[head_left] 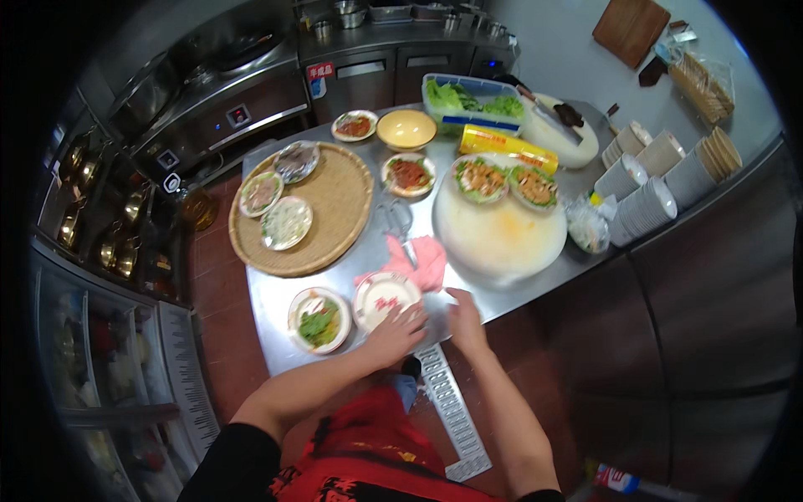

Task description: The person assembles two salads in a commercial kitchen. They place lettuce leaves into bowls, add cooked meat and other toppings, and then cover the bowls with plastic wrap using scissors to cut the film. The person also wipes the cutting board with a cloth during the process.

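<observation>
Near the front edge of the steel table is a white plate with small red marks or bits in its middle, too small to tell apart. Over its near right rim lies my left hand, fingers stretched out and touching the plate. My right hand hovers by the table edge, just right of the plate, with its fingers apart and nothing seen in them. Beyond both hands a crumpled pink cloth rests on the table. A bowl of green leaves and pale food stands left of the plate.
A round woven tray bears several dishes at the left. The round white chopping block carries two filled bowls. Behind it are a yellow box, a tub of greens and another board with a knife. Stacked bowls line the right.
</observation>
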Available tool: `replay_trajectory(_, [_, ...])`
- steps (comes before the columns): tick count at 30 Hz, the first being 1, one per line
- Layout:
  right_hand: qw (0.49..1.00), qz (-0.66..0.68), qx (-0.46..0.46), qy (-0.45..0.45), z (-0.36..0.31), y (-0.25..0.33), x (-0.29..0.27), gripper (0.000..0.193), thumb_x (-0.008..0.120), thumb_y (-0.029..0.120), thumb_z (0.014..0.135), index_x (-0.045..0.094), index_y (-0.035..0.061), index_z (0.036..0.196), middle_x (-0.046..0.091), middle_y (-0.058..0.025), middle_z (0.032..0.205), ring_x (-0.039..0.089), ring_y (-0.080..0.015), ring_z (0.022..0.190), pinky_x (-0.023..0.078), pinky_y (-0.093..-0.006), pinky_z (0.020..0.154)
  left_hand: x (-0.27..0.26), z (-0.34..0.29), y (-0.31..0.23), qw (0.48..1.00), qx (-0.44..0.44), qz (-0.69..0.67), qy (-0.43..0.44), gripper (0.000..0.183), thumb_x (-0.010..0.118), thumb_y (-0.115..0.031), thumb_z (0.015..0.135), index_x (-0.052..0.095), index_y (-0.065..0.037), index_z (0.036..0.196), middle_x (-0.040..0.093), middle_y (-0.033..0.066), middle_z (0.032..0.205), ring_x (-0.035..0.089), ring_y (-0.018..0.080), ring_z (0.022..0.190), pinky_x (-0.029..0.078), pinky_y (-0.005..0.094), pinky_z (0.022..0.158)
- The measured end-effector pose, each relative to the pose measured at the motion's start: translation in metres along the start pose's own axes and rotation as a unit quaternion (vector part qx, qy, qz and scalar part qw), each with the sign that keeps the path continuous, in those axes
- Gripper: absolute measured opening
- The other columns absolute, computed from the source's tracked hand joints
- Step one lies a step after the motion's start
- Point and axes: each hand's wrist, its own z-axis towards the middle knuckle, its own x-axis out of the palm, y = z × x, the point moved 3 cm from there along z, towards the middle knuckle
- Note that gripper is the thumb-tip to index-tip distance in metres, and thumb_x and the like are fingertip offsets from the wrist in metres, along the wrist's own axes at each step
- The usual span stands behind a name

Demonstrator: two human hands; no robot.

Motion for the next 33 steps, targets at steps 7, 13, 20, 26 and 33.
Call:
replay_trajectory(7, [0.950,-0.232,-0.078,0.192,0.098,-0.024,0.068,0.020,0.054,0.021,0.086,0.051,0.0072,0.101,0.056,-0.0177,0.101,0.065,-0.0323,0.076,0.052,-0.0446,0.059,-0.001,0.009,0.033,0.996,-0.078,0.024,0.030,0.034,0.058,-0.025,0.082,0.058,-0.013,0.115,0.043,0.0067,0.137,0.035,0.0314,0.131,0.028,0.0532,0.105])
replay_trajectory(13, [0.943,-0.170,-0.152,0.244,0.114,-0.028,0.037,0.019,0.052,0.022,0.086,0.057,0.0052,0.094,0.061,-0.0171,0.092,0.064,-0.0330,0.071,0.052,-0.0424,0.058,-0.039,0.063,0.039,0.978,-0.181,-0.099,0.032,0.033,0.061,-0.021,0.081,0.058,-0.009,0.112,0.047,0.0112,0.128,0.043,0.0324,0.120,0.037,0.0472,0.097])
replay_trajectory(20, [0.926,0.266,0.265,-0.027,0.161,-0.092,-0.165,0.024,0.049,0.009,0.094,0.050,0.0046,0.118,0.061,-0.0074,0.088,0.058,-0.0121,0.063,0.048,-0.0235,0.053,-0.030,0.172,0.116,0.664,-0.477,-0.518,-0.249,0.030,0.056,-0.011,0.089,0.054,0.001,0.116,0.055,0.0139,0.114,0.061,0.0213,0.091,0.052,0.0321,0.078])
replay_trajectory(26, [0.837,0.381,0.392,-0.021,0.212,-0.178,-0.214,0.032,0.051,0.008,0.092,0.041,-0.0014,0.121,0.060,-0.0160,0.100,0.064,-0.0233,0.081,0.055,-0.0326,0.070,-0.017,0.263,0.163,0.427,-0.517,-0.674,-0.310,0.036,0.053,-0.009,0.091,0.046,0.001,0.125,0.058,0.0102,0.108,0.061,0.0189,0.092,0.052,0.0316,0.082])
replay_trajectory(33, [0.823,0.389,0.414,0.020,0.236,-0.204,-0.214,0.027,0.054,0.012,0.093,0.048,-0.0012,0.115,0.061,-0.0109,0.094,0.065,-0.0199,0.075,0.055,-0.0295,0.065,-0.017,0.271,0.160,0.401,-0.536,-0.683,-0.294,0.029,0.051,-0.007,0.092,0.052,0.000,0.120,0.061,0.0086,0.105,0.061,0.0171,0.092,0.052,0.0306,0.079])
